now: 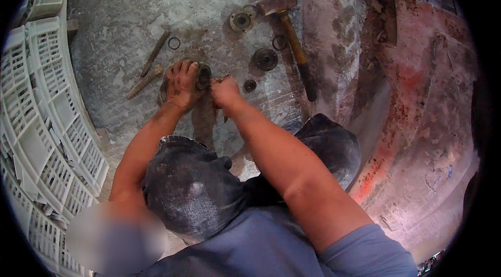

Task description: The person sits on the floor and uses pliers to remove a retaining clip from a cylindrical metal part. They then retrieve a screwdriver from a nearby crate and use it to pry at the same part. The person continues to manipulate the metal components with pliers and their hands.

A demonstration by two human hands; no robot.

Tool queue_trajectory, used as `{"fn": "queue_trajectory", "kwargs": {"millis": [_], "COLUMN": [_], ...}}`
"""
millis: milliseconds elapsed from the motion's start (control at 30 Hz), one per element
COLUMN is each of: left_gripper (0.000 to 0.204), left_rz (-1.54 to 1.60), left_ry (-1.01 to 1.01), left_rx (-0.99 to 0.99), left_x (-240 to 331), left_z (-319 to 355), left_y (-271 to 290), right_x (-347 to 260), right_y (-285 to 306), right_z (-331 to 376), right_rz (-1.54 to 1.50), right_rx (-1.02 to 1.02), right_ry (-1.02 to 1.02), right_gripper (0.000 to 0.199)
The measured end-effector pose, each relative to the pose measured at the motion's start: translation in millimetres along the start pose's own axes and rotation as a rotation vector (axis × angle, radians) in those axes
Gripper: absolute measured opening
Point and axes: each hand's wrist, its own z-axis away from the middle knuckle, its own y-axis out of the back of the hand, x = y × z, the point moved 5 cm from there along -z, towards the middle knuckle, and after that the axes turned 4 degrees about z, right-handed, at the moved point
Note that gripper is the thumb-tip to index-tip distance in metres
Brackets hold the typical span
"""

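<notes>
My left hand [181, 81] grips a round, dark metal flanged part [204, 76] from its left side, holding it tilted on edge above the floor. My right hand [227, 92] is closed close against the right side of that part. A bit of something thin and dark shows at its fingers, too small to name. To the right lie a small dark ring [250, 85] and a dark round flange [266, 60]. Farther off rests another flanged disc [241, 21] with a hole in its middle.
A sledgehammer [293, 42] with a wooden handle lies at the right. Two worn rods [155, 53] and a thin ring [174, 43] lie at the left. White plastic crates [57, 94] line the left edge. A large curved, red-stained block [412, 120] stands at the right.
</notes>
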Motion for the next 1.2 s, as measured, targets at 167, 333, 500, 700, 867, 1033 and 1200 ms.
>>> {"fn": "queue_trajectory", "kwargs": {"millis": [167, 333, 500, 700, 867, 1033, 1200], "left_gripper": [0.064, 0.069, 0.07, 0.07, 0.069, 0.062, 0.061], "left_rz": [-0.03, 0.041, 0.046, -0.023, -0.009, -0.033, -0.088], "left_ry": [-0.091, -0.021, -0.02, -0.026, -0.058, -0.041, 0.05], "left_rx": [0.095, 0.016, 0.036, 0.021, 0.06, 0.036, -0.166], "left_x": [2.3, 6.7, 1.9, 3.2, 3.4, 1.0, 5.4], "left_z": [2.4, -0.1, 1.3, 1.4, 0.2, -0.7, -6.7], "left_y": [1.7, 4.6, 6.4, 5.6, 4.1, 0.3, 0.7], "right_x": [-0.9, 33.7, 5.2, 15.9, 26.2, 10.0, -3.6], "right_y": [0.3, -0.9, -3.3, -14.5, -16.1, -8.1, -0.6], "right_z": [0.9, -36.8, -9.1, -9.6, -20.1, -13.7, 0.2], "right_rz": [0.247, -0.174, -0.417, -0.387, -0.261, 0.245, 0.04], "right_rx": [0.068, -0.244, -0.328, -0.208, -0.087, -0.093, -0.071], "right_ry": [0.006, -0.145, -0.254, -0.248, -0.133, 0.066, 0.005], "right_gripper": [0.036, 0.024, 0.017, 0.021, 0.024, 0.032, 0.041]}}
